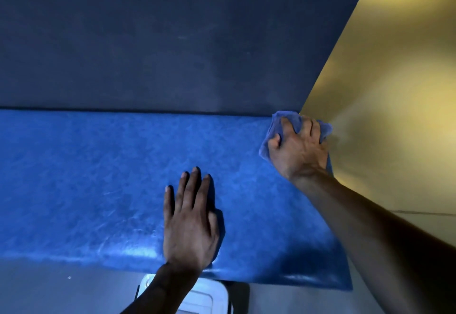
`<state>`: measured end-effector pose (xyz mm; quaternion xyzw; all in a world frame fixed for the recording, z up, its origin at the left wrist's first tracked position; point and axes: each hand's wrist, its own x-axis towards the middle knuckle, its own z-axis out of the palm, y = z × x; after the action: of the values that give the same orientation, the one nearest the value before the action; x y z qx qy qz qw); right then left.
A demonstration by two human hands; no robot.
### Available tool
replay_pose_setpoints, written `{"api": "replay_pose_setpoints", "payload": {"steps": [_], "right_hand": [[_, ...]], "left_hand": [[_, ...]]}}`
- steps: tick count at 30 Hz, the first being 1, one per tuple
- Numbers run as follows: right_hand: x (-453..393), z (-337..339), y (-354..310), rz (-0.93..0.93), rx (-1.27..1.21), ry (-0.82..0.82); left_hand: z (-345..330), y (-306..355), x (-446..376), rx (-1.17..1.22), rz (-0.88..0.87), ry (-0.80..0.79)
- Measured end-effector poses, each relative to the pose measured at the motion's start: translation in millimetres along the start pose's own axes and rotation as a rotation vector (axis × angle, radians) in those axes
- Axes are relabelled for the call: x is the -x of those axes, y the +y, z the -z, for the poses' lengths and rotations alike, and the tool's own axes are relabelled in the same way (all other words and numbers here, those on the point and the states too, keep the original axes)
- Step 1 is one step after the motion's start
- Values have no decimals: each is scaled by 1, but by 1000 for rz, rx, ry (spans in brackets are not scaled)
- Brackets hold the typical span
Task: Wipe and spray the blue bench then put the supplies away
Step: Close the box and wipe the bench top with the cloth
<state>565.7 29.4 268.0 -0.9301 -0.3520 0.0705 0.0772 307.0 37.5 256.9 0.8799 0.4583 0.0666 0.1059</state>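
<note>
The blue bench (98,178) stretches across the middle of the view, its padded top shiny near the front edge. My right hand (299,148) is closed on a bluish-purple cloth (278,122) and presses it into the bench's far right corner, where the dark wall meets the yellow wall. My left hand (190,220) lies flat on the bench near its front edge, fingers together and pointing away from me, holding nothing. No spray bottle is in view.
A dark blue wall (160,37) rises behind the bench. A yellow wall (389,86) closes off the right side. Below the bench's front edge a white plastic container (209,296) sits on the grey floor (49,289).
</note>
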Motion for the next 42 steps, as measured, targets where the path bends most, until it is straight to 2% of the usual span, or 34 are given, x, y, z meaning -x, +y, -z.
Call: {"api": "replay_pose_setpoints", "payload": {"steps": [3, 7, 14, 21, 25, 32, 34, 38, 42], "right_hand": [[17, 1, 13, -39, -37, 58], [59, 2, 26, -152, -26, 11], [184, -1, 48, -182, -65, 89], [232, -19, 42, -218, -5, 192], [225, -21, 41, -206, 17, 188], [178, -8, 41, -95, 53, 8], [150, -5, 42, -62, 57, 4], [72, -6, 43, -113, -5, -18], [3, -1, 46, -187, -207, -22]], "left_hand": [[0, -1, 1, 2, -10, -5], [1, -3, 2, 17, -12, -14], [4, -5, 3, 47, -60, -11], [5, 50, -12, 141, -281, -61], [-9, 64, -21, 39, -259, -110], [-13, 61, -22, 52, -256, -86], [-14, 61, -22, 60, -256, -75], [-16, 61, -23, 76, -250, -62], [-18, 62, -24, 92, -247, -32]]}}
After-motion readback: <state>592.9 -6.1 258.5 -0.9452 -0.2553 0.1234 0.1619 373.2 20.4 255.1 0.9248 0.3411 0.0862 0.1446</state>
